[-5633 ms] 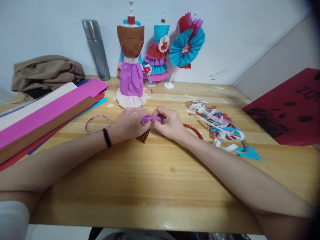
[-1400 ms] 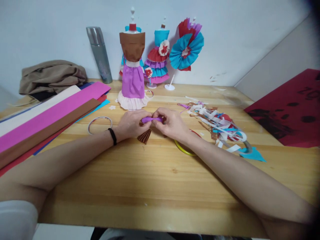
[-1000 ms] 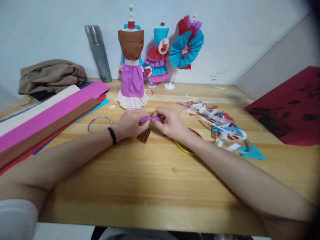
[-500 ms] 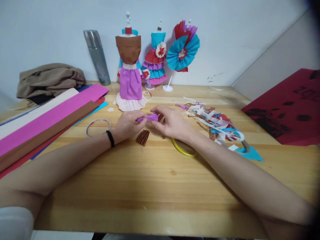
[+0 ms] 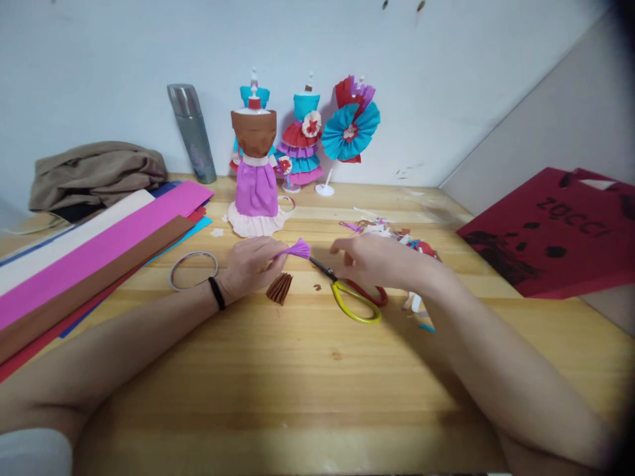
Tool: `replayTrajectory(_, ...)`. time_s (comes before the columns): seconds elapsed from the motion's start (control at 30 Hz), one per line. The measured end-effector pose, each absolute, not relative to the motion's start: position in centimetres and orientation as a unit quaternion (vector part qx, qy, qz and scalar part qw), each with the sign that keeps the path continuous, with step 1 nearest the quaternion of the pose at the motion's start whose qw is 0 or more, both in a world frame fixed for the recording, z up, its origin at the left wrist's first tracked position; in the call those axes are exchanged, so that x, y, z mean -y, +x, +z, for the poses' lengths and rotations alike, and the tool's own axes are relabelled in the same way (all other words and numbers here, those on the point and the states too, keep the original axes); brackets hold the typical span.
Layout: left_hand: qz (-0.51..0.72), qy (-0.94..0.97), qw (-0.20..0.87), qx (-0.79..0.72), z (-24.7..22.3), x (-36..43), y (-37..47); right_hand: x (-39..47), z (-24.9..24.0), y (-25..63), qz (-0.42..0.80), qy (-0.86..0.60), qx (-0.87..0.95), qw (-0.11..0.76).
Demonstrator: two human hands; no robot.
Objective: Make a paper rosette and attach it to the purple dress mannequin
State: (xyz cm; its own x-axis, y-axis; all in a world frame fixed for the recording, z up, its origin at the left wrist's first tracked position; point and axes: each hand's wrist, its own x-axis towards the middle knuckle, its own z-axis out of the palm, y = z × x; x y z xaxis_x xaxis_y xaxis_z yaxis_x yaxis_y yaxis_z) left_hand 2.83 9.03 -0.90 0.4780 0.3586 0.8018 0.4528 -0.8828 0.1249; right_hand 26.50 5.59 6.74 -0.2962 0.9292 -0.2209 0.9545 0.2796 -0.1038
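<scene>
My left hand [image 5: 254, 268] pinches the narrow end of a small piece of purple pleated paper [image 5: 299, 249], whose folds fan out to the right. Over the scissors [image 5: 338, 295] hovers my right hand [image 5: 370, 259], its fingers bent and apart with nothing visible in them. The scissors lie on the table with one yellow and one red handle, blades toward the purple paper. A brown pleated paper piece [image 5: 280, 289] rests just below my left hand. Left of my wrist lies a thin ring-shaped roll of tape [image 5: 171, 274].
A small dress form in a brown and purple paper dress [image 5: 256, 188] stands ahead, with other decorated stands [image 5: 325, 190] behind. Stacked coloured papers [image 5: 124, 248], a cloth [image 5: 99, 175] and a flask [image 5: 192, 135] are left. Paper scraps [image 5: 380, 227] and a red bag [image 5: 555, 231] are right.
My right hand has let go of the purple paper and moved right, over the scissors. The purple paper stays in my left hand. The camera view has tilted up a little.
</scene>
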Motion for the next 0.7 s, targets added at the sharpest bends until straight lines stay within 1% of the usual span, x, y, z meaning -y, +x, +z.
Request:
replayTrajectory(0.07, -0.462, -0.858, 0.043, 0.223, -0.8, -9.0, 2.8, -5.9, 7.0, 26.2, -0.111, 0.591, -0.799, -0.013)
replayTrajectory(0.1, -0.468, -0.856, 0.032, 0.218, -0.8, -9.0, 2.8, -5.9, 7.1, 26.1, -0.111, 0.589, -0.8, -0.018)
replayTrajectory(0.13, -0.475, -0.853, 0.016, 0.216, -0.8, -9.0, 2.9, -5.9, 7.2, 26.1, -0.111, 0.586, -0.802, 0.003)
replayTrajectory(0.2, -0.491, -0.842, -0.035, 0.221, -0.7, -8.9, 2.9, -5.5, 7.2, 26.4, -0.116, 0.584, -0.798, 0.098)
replayTrajectory(0.27, -0.496, -0.827, -0.117, 0.24, -0.7, -8.8, 2.9, -5.1, 7.0, 26.6, -0.136, 0.582, -0.783, 0.171)
replayTrajectory(0.3, -0.488, -0.817, -0.175, 0.252, -0.6, -8.8, 2.9, -4.9, 6.9, 26.7, -0.146, 0.581, -0.78, 0.181)
replayTrajectory(0.4, -0.426, -0.758, -0.408, 0.277, -0.4, -9.1, 2.8, -4.7, 6.1, 26.6, -0.153, 0.569, -0.794, 0.15)
replayTrajectory(0.5, -0.351, -0.659, -0.616, 0.25, -0.3, -9.5, 2.8, -4.9, 5.3, 26.3, -0.138, 0.558, -0.808, 0.127)
replayTrajectory(0.6, -0.321, -0.557, -0.738, 0.206, -0.3, -9.8, 2.7, -5.5, 4.5, 26.2, -0.136, 0.538, -0.827, 0.091)
replayTrajectory(0.7, -0.316, -0.484, -0.8, 0.159, -0.5, -10.0, 2.4, -6.2, 4.2, 26.8, -0.151, 0.521, -0.84, 0.022)
